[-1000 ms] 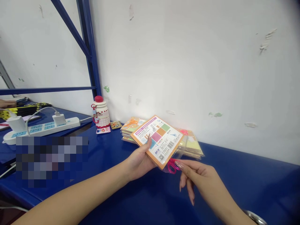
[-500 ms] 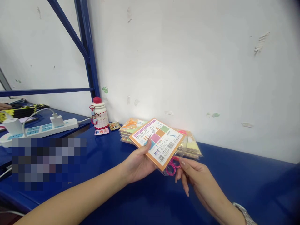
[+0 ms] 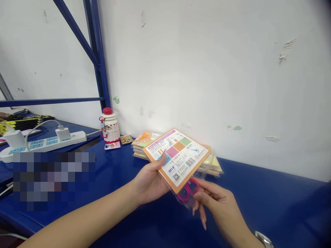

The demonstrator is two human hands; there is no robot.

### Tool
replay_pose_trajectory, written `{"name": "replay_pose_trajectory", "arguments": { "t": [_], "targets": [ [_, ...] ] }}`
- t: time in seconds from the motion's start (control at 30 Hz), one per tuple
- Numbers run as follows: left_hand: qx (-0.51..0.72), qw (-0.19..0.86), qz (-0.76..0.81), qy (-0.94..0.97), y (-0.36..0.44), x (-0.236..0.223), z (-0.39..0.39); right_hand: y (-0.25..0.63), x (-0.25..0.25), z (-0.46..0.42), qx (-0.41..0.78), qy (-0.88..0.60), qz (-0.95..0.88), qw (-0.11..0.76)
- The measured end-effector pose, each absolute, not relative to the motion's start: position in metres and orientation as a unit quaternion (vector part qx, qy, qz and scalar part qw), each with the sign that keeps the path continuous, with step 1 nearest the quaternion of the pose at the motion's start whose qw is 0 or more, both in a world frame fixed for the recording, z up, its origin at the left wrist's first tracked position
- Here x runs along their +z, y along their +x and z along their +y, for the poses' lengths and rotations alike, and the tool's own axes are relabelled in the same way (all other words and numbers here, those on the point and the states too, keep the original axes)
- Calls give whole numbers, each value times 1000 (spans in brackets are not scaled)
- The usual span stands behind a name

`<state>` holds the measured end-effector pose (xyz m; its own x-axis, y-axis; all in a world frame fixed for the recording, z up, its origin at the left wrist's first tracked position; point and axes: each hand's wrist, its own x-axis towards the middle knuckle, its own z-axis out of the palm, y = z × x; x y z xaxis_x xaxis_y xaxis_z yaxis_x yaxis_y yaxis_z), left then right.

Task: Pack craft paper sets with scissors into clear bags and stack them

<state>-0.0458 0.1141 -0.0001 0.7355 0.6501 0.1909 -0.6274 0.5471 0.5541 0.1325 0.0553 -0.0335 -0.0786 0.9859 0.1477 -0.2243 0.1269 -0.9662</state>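
My left hand (image 3: 151, 184) grips a square craft paper pack (image 3: 178, 160) from below, thumb on top of its printed label with coloured squares and a barcode. Pink-and-red scissors (image 3: 188, 188) stick out by their handles from the pack's near corner; their blades are hidden. Around the handles hangs a clear plastic bag (image 3: 186, 204). My right hand (image 3: 218, 205) has thumb and index finger closed at the red handle, its other fingers hanging loosely below. Behind the held pack are two stacks of similar packs, the left stack (image 3: 141, 148) and the right stack (image 3: 216, 167).
A white bottle with a red cap (image 3: 110, 127) stands near the blue post (image 3: 102, 79), with small packets (image 3: 126, 139) beside it. At left lies a power strip (image 3: 46, 141) with plugged-in adapters and cables. The white wall (image 3: 207, 69) rises behind the blue table (image 3: 258, 193).
The pack's right side has shifted slightly right. The scissor handles and plastic bag show further out and lower at its near corner, and my right hand has moved down with them.
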Motion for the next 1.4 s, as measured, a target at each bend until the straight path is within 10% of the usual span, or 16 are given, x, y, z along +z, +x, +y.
{"name": "replay_pose_trajectory", "arguments": {
  "t": [0.87,1.4],
  "targets": [
    [335,872,6,358,-46,-6,115,139,-40,70,70,-432,-605,665],
    [336,846,68,408,-48,-15,120,139,-33,63,142,-497,-612,599]
  ]
}}
